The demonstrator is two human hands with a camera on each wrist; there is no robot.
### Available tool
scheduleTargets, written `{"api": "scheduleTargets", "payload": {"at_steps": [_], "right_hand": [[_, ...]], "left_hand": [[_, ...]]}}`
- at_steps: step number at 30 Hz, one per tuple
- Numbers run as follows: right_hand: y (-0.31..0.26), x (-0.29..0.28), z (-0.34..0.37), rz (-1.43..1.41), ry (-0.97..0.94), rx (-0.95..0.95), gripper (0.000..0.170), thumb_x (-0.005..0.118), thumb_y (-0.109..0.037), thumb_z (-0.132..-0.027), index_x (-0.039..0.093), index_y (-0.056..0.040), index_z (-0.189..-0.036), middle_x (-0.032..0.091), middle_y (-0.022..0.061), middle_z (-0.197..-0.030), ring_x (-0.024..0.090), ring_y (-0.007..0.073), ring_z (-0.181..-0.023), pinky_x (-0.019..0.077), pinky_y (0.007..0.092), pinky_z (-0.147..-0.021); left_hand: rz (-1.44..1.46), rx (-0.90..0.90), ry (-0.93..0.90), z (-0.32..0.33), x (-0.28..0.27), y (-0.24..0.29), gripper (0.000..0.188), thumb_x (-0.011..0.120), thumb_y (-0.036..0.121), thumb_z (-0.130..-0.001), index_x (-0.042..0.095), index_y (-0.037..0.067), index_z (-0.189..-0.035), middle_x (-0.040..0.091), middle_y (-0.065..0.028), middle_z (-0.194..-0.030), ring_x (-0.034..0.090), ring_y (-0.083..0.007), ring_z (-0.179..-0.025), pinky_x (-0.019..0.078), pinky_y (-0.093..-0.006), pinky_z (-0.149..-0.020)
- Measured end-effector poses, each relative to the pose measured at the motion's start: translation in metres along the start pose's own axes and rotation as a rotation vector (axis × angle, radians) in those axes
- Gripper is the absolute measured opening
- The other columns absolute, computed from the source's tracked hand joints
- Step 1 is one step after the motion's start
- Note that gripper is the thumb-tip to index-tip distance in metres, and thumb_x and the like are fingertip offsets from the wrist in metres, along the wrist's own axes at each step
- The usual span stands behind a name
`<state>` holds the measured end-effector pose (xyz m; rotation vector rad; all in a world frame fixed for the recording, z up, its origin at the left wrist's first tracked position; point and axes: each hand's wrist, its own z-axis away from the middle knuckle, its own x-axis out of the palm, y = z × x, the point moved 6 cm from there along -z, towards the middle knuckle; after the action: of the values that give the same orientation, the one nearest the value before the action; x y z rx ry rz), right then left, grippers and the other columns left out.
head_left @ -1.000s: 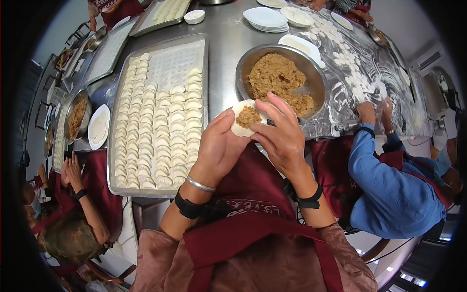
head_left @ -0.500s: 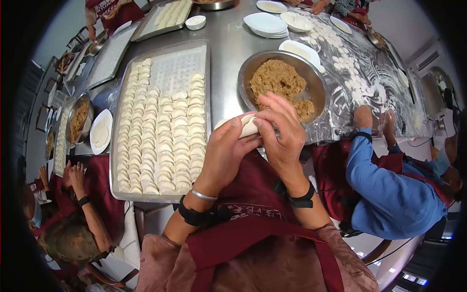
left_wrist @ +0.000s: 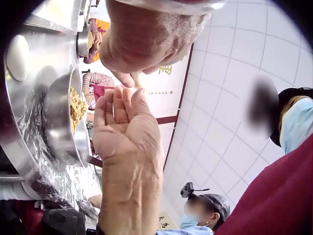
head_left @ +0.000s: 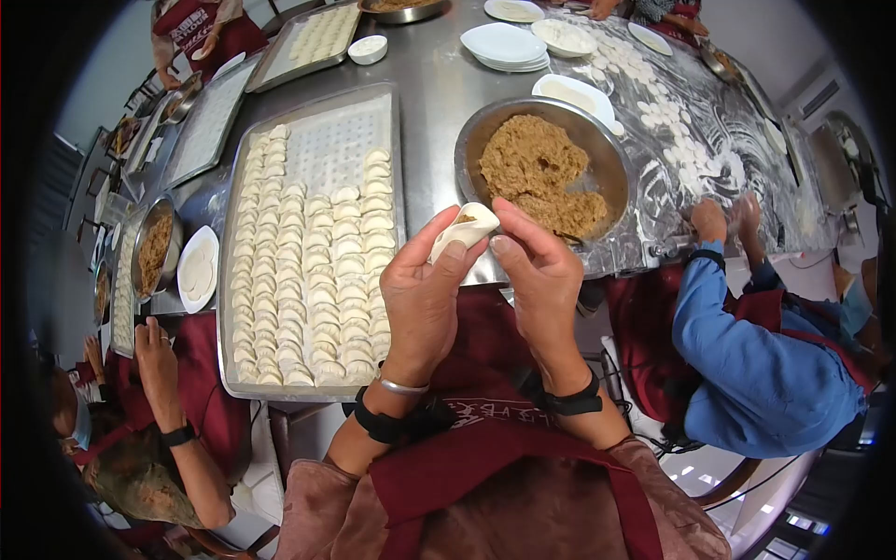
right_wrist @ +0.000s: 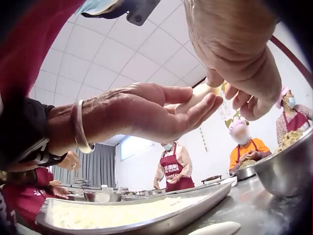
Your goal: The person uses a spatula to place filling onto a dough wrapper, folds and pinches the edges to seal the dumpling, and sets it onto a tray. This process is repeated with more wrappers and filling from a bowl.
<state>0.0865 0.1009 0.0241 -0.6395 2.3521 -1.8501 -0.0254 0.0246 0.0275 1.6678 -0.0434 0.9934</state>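
Note:
A half-folded dumpling (head_left: 459, 233) is held up between both hands, with brown filling peeking out at its top opening. My left hand (head_left: 420, 294) holds its left side, thumb on the near face and fingers behind it. On the other side, my right hand (head_left: 544, 289) pinches the wrapper's right edge between thumb and fingers. In the right wrist view the pale dough (right_wrist: 198, 96) lies between the left thumb and fingers. Just beyond the hands stands a steel bowl (head_left: 611, 201) of brown filling (head_left: 532, 163).
To the left is a large metal tray (head_left: 341, 140) with rows of finished dumplings (head_left: 308, 271). Stacked white plates (head_left: 507, 45) and a white dish (head_left: 576, 93) stand behind the bowl. Floured dough rounds (head_left: 667, 117) cover the right side. Another person's blue sleeve (head_left: 728, 322) is at the right.
The flat wrapper with exposed filling has been folded over into a half-moon. My right hand has shifted from over the wrapper to its right edge, and the left thumb has come onto the dough.

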Motion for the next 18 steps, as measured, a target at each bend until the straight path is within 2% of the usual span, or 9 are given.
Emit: {"api": "scheduleTargets", "payload": {"at_steps": [1,3,7,14,17,18], "right_hand": [[0.004,0.002,0.0,-0.096,-0.014,0.071,0.028,0.066,0.0,-0.087,0.064,0.0073,-0.114,0.061,0.0187,-0.126,0.06,0.0205,-0.114,0.0475,0.0312,-0.098],[0.005,0.004,0.0,-0.118,-0.01,0.074,0.027,0.066,0.001,-0.086,0.064,0.008,-0.113,0.061,0.0192,-0.126,0.06,0.0206,-0.114,0.048,0.0313,-0.097],[0.005,0.011,0.002,-0.208,0.019,0.086,0.025,0.066,0.002,-0.086,0.064,0.0096,-0.109,0.061,0.0209,-0.126,0.06,0.0216,-0.112,0.0494,0.0312,-0.096],[0.001,0.008,0.002,-0.217,0.058,0.098,0.019,0.065,0.003,-0.086,0.066,0.0089,-0.104,0.062,0.0212,-0.123,0.061,0.0212,-0.11,0.0502,0.0306,-0.094],[0.002,0.003,-0.002,-0.211,0.02,0.059,0.016,0.066,0.002,-0.086,0.067,0.0074,-0.1,0.064,0.0199,-0.12,0.062,0.0233,-0.11,0.0492,0.0332,-0.095],[-0.002,0.001,-0.005,-0.137,-0.005,-0.046,0.015,0.066,0.001,-0.086,0.068,0.0068,-0.099,0.065,0.0192,-0.119,0.061,0.0251,-0.112,0.0482,0.0344,-0.096]], "left_hand": [[-0.001,-0.004,-0.001,0.0,0.0,-0.001,0.039,0.056,-0.001,-0.094,0.048,-0.013,-0.129,0.06,-0.0211,-0.121,0.062,-0.0235,-0.11,0.0521,-0.0347,-0.099],[-0.068,-0.013,-0.015,0.001,-0.001,-0.004,0.043,0.056,0.003,-0.096,0.044,-0.01,-0.135,0.057,-0.0191,-0.126,0.06,-0.023,-0.114,0.0522,-0.0331,-0.099],[-0.051,-0.005,-0.019,0.0,-0.003,-0.006,0.043,0.056,0.003,-0.096,0.044,-0.01,-0.135,0.058,-0.019,-0.126,0.061,-0.0216,-0.112,0.0526,-0.0317,-0.098],[-0.062,-0.012,-0.054,0.003,0.001,-0.007,0.041,0.055,0.001,-0.095,0.045,-0.01,-0.133,0.057,-0.0194,-0.126,0.061,-0.0214,-0.111,0.052,-0.0322,-0.099],[-0.064,-0.015,-0.05,0.004,0.004,-0.008,0.038,0.055,-0.002,-0.094,0.049,-0.011,-0.131,0.059,-0.0196,-0.124,0.061,-0.0216,-0.11,0.0515,-0.0316,-0.098],[-0.048,-0.014,-0.044,0.005,0.005,-0.008,0.036,0.056,-0.004,-0.093,0.052,-0.011,-0.128,0.06,-0.0196,-0.123,0.062,-0.021,-0.109,0.0515,-0.03,-0.097]]}}
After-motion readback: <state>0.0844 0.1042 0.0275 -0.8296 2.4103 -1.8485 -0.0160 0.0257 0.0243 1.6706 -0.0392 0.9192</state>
